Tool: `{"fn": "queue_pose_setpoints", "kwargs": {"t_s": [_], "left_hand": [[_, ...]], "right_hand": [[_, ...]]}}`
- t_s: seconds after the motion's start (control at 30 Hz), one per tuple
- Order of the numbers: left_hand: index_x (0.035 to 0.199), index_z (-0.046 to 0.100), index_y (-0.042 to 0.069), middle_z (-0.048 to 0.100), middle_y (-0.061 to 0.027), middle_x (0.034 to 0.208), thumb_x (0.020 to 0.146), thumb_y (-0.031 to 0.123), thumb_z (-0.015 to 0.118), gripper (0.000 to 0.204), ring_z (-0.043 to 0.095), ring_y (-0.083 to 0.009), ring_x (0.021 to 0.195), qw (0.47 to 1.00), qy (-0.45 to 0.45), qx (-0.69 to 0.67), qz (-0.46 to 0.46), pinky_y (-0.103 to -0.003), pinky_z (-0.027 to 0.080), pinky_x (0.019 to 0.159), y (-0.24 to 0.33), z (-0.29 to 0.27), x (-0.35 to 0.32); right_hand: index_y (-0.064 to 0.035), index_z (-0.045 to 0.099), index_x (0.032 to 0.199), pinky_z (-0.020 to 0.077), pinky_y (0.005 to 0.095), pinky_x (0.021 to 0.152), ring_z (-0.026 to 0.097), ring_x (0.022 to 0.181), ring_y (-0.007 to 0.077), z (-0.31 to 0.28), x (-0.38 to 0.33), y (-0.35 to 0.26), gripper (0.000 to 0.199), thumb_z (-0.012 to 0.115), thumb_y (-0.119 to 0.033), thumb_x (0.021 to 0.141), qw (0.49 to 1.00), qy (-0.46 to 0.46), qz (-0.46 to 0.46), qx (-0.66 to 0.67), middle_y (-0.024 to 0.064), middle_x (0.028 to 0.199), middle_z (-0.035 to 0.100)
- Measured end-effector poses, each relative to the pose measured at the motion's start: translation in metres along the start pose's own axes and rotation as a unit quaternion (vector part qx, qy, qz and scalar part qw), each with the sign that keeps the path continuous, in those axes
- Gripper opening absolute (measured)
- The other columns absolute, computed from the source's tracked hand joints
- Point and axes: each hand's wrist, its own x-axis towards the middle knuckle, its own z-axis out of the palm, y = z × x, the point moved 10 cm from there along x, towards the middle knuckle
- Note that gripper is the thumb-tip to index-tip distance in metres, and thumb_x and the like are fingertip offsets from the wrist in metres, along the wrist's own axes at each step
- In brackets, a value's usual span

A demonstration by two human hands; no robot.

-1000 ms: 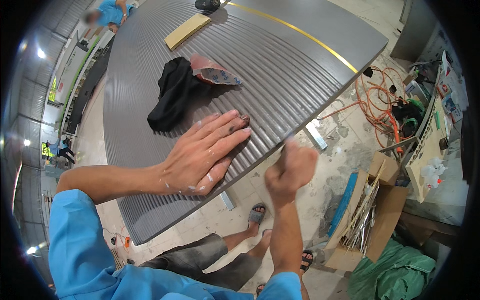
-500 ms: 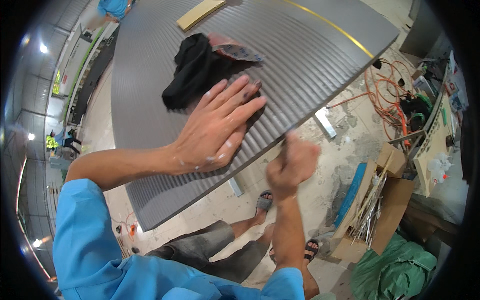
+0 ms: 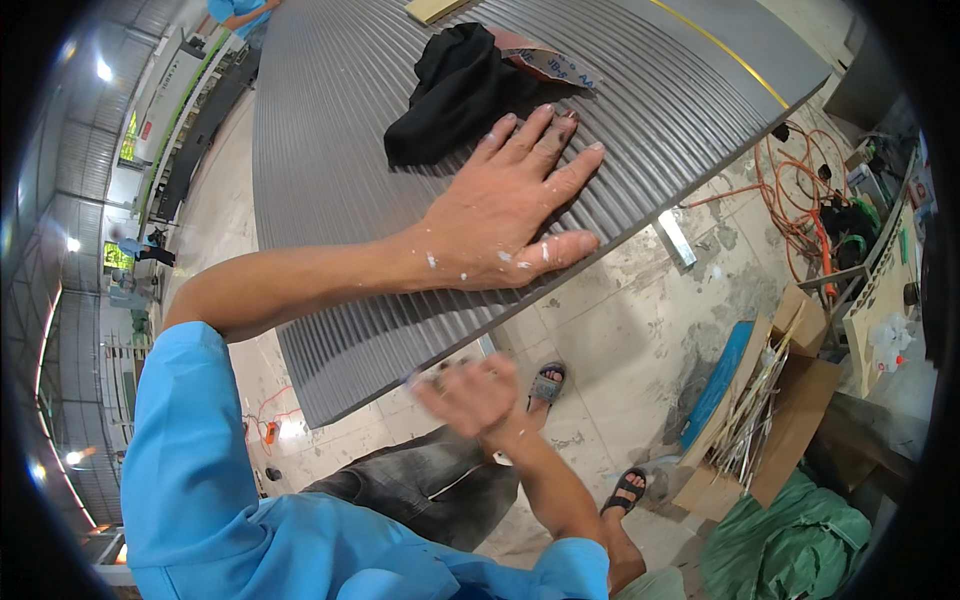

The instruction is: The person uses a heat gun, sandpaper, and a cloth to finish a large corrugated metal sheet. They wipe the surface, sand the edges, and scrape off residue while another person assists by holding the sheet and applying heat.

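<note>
Grey ribbed flat panel (image 3: 330,190), so what could bite me? My left grip (image 3: 503,208) is flat on the ribs with fingers spread, not clenched on anything I can see, thumb close to the near edge. Lean too hard that way and I reckon the palm could skid right off. Crumpled black cloth (image 3: 450,95) and a curled reddish sheet with a pale printed back (image 3: 545,62) sit just past my fingertips, so a careless shove could drag them along and maybe scuff the surface. Panel's directly under my left palm; my right grip (image 3: 468,395) is on my side of its near edge, too blurred to tell if it's touching or holding anything.
</note>
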Motion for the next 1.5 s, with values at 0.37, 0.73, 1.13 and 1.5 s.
{"fn": "queue_pose_setpoints", "kwargs": {"t_s": [0.37, 0.73, 1.13, 1.5], "left_hand": [[0.134, 0.063, 0.01, 0.045, -0.0062, 0.157, 0.094, 0.026, 0.06, 0.042, 0.03, -0.0178, 0.152, 0.883, -0.345, -0.028, 0.317, -0.058, 0.015, 0.123, 0.093, -0.021, -0.26], [0.145, 0.051, 0.015, 0.038, -0.0157, 0.159, 0.105, 0.036, 0.033, 0.049, 0.026, -0.0289, 0.152, 0.871, -0.13, 0.074, 0.468, -0.054, 0.02, 0.126, 0.089, 0.036, 0.145], [0.142, 0.057, 0.013, 0.045, -0.0127, 0.156, 0.101, 0.046, 0.054, 0.053, 0.034, -0.0308, 0.149, 0.941, 0.133, 0.251, 0.186, -0.054, 0.023, 0.123, 0.006, -0.065, 0.182], [0.141, 0.058, 0.016, 0.036, -0.0211, 0.158, 0.088, 0.033, 0.069, 0.057, 0.025, -0.043, 0.151, 0.986, -0.064, -0.082, 0.128, -0.061, 0.022, 0.121, 0.032, -0.002, 0.057]], "right_hand": [[0.0073, 0.067, 0.108, 0.0442, 0.0417, 0.067, 0.058, 0.062, 0.0262, -0.068, -0.138, -0.042, 0.03, 0.063, 0.008, 0.079, 0.909, 0.026, 0.412, -0.067, 0.0095, 0.071, 0.061], [0.009, 0.066, 0.112, 0.0485, 0.0433, 0.069, 0.06, 0.066, 0.0346, -0.129, -0.181, 0.01, 0.027, 0.054, -0.002, 0.09, 0.813, 0.062, 0.555, -0.163, 0.0189, 0.078, 0.066], [0.0073, 0.058, 0.107, 0.0473, 0.0279, 0.059, 0.055, 0.061, 0.0121, -0.142, -0.226, 0.058, 0.022, 0.049, -0.012, 0.1, 0.663, 0.218, 0.714, -0.053, 0.0075, 0.072, 0.062], [0.0072, 0.058, 0.108, 0.0441, 0.0267, 0.059, 0.052, 0.064, 0.0099, -0.167, -0.22, 0.072, 0.025, 0.049, -0.015, 0.102, 0.638, 0.223, 0.736, -0.039, 0.005, 0.073, 0.06]]}}
